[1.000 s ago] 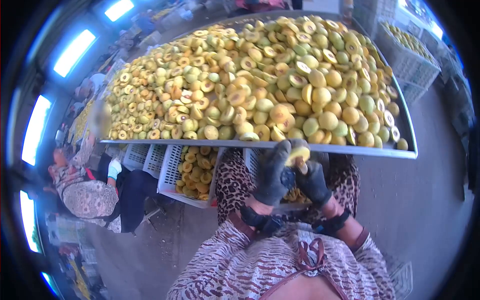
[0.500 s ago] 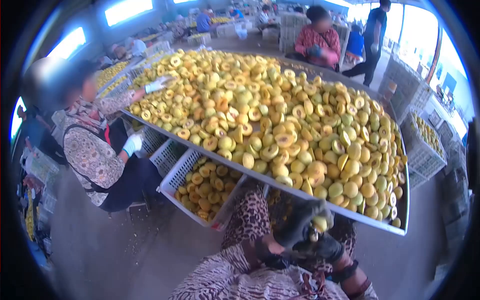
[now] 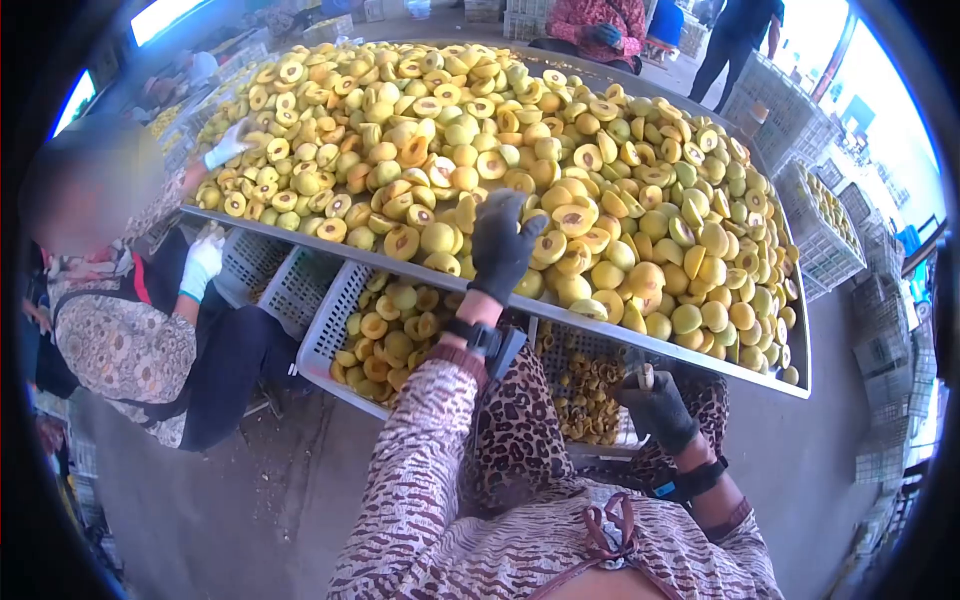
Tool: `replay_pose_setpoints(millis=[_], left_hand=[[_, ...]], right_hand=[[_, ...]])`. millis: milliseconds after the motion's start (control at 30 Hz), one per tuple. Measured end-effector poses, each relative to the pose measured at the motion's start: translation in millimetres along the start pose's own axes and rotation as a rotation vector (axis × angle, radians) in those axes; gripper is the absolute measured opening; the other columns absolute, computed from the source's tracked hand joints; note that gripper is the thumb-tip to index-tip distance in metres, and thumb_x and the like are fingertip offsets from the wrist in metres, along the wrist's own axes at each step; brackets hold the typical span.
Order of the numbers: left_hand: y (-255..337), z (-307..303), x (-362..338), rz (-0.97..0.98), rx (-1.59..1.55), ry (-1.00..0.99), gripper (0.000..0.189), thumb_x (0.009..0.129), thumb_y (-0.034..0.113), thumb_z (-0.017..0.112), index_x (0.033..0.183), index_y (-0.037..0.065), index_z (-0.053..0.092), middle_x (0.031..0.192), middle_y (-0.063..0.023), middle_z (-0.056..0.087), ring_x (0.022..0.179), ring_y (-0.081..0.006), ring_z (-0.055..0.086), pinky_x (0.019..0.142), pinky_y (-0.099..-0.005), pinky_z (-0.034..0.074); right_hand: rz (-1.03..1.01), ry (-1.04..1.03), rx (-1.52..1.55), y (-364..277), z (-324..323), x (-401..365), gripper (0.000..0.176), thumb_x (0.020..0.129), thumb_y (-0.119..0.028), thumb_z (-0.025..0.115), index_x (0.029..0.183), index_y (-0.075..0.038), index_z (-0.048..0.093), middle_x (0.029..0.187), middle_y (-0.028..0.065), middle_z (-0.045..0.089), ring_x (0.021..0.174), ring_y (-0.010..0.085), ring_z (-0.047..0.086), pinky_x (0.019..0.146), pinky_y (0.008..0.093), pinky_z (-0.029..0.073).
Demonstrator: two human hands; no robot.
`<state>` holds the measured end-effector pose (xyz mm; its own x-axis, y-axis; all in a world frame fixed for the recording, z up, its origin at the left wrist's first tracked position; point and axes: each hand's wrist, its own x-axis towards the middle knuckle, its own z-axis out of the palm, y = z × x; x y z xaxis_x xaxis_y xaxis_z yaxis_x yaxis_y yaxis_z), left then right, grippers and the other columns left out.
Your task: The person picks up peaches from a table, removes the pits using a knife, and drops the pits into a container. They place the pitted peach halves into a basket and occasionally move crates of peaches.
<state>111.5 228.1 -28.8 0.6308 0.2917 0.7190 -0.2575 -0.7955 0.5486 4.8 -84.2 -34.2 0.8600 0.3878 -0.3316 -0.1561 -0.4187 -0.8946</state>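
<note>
My left hand (image 3: 503, 245), in a dark glove, reaches over the metal tray (image 3: 640, 340) to the halved yellow fruit (image 3: 590, 220) near its close edge. Its thumb is spread from the fingers, and nothing shows in it. Below the tray, in front of my right knee, my right hand (image 3: 660, 410), also in a dark glove, is closed round a small pale-handled tool (image 3: 646, 377); the tool's far end is blurred. Under the tray edge, a white crate (image 3: 325, 320) holds fruit halves, and another crate (image 3: 630, 436) holds brownish-yellow scraps (image 3: 590, 405).
At the left sits a co-worker (image 3: 130, 320), one white-gloved hand (image 3: 228, 145) on the fruit and the other (image 3: 202, 262) near the crates. Another seated person (image 3: 597, 30) is beyond the tray; someone in dark clothes (image 3: 735, 50) stands behind. Stacked crates (image 3: 820, 230) stand at the right.
My hands were together over my lap with a fruit; now they are apart, my left hand forward on the pile. The view has tilted down, and the scrap crate shows more clearly.
</note>
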Motion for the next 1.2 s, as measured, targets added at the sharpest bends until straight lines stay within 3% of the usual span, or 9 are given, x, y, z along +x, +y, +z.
replay_pose_setpoints(millis=[267, 467, 533, 667, 733, 833, 933, 967, 1200], left_hand=[[19, 85, 28, 0.11, 0.533, -0.499, 0.035, 0.072, 0.033, 0.075, 0.097, 0.01, 0.065, 0.097, -0.0147, 0.064, 0.095, -0.03, 0.062, 0.085, -0.042, 0.048], [19, 56, 20, -0.189, -0.392, -0.093, 0.036, 0.067, 0.024, 0.079, 0.092, 0.005, 0.06, 0.083, -0.0123, 0.065, 0.08, -0.0286, 0.065, 0.074, -0.039, 0.052], [40, 29, 4, -0.551, -1.156, -0.031, 0.022, 0.081, 0.015, 0.071, 0.097, 0.006, 0.059, 0.087, -0.0031, 0.062, 0.08, -0.0137, 0.062, 0.071, -0.028, 0.052], [96, -19, -38, -0.702, -1.831, -0.054, 0.029, 0.09, 0.011, 0.06, 0.117, 0.003, 0.053, 0.113, -0.0115, 0.061, 0.106, -0.0217, 0.062, 0.093, -0.03, 0.052], [109, -17, -56, -0.67, -1.837, -0.099, 0.031, 0.094, 0.012, 0.056, 0.123, 0.003, 0.051, 0.121, -0.0145, 0.059, 0.116, -0.0282, 0.059, 0.101, -0.0349, 0.048], [124, -6, -75, -0.266, -0.837, -0.059, 0.033, 0.102, 0.013, 0.045, 0.13, -0.004, 0.048, 0.127, -0.0172, 0.058, 0.117, -0.0267, 0.058, 0.102, -0.0376, 0.047], [169, -11, -69, -0.499, -1.291, -0.104, 0.031, 0.101, 0.011, 0.046, 0.126, -0.007, 0.05, 0.125, -0.019, 0.059, 0.115, -0.0264, 0.059, 0.1, -0.0372, 0.048], [172, -12, -66, 0.024, -0.556, -0.127, 0.028, 0.099, 0.007, 0.048, 0.123, -0.006, 0.053, 0.124, -0.0196, 0.059, 0.112, -0.0277, 0.06, 0.099, -0.0371, 0.048], [184, 37, -69, -0.229, -0.885, -0.19, 0.036, 0.092, -0.005, 0.055, 0.127, -0.005, 0.052, 0.124, -0.0158, 0.06, 0.11, -0.0225, 0.06, 0.097, -0.0342, 0.049]], right_hand=[[-0.182, -0.033, -0.071, 3, 21, 6, 0.014, 0.082, -0.013, 0.071, 0.078, 0.0, 0.068, 0.063, -0.0042, 0.058, 0.059, 0.0048, 0.052, 0.054, 0.0229, 0.044], [-0.083, 0.042, 0.114, -33, 18, 2, 0.008, 0.083, -0.01, 0.068, 0.079, -0.003, 0.067, 0.066, -0.0019, 0.059, 0.059, 0.0066, 0.054, 0.053, 0.0242, 0.043], [-0.145, -0.012, 0.155, -38, 14, 12, 0.008, 0.084, -0.01, 0.065, 0.081, -0.001, 0.065, 0.065, -0.0024, 0.058, 0.059, 0.0048, 0.052, 0.053, 0.0229, 0.042], [-0.364, -0.082, 0.109, -49, 23, 43, 0.011, 0.082, -0.01, 0.064, 0.085, 0.0, 0.066, 0.062, 0.0005, 0.057, 0.043, 0.008, 0.048, 0.038, 0.0227, 0.037], [-0.207, -0.123, 0.103, -81, 18, 36, 0.009, 0.083, -0.008, 0.062, 0.081, 0.0, 0.064, 0.064, -0.0002, 0.059, 0.06, 0.0087, 0.057, 0.054, 0.0264, 0.046], [-0.301, -0.057, 0.1, -73, 5, 38, 0.012, 0.081, -0.008, 0.061, 0.085, 0.001, 0.067, 0.065, 0.004, 0.063, 0.062, 0.0101, 0.058, 0.058, 0.0307, 0.048], [-0.411, 0.048, 0.095, -56, -10, 38, 0.013, 0.081, -0.009, 0.061, 0.086, 0.002, 0.066, 0.064, 0.0047, 0.062, 0.061, 0.0098, 0.056, 0.057, 0.0317, 0.047], [-0.302, 0.024, 0.082, -60, -20, 30, 0.013, 0.082, -0.009, 0.06, 0.085, 0.003, 0.064, 0.062, 0.0054, 0.059, 0.059, 0.0104, 0.054, 0.055, 0.0329, 0.046], [-0.639, 0.265, 0.223, -30, -35, 39, 0.012, 0.084, -0.008, 0.059, 0.081, 0.003, 0.062, 0.059, 0.0121, 0.058, 0.056, 0.0123, 0.053, 0.053, 0.0352, 0.045]])
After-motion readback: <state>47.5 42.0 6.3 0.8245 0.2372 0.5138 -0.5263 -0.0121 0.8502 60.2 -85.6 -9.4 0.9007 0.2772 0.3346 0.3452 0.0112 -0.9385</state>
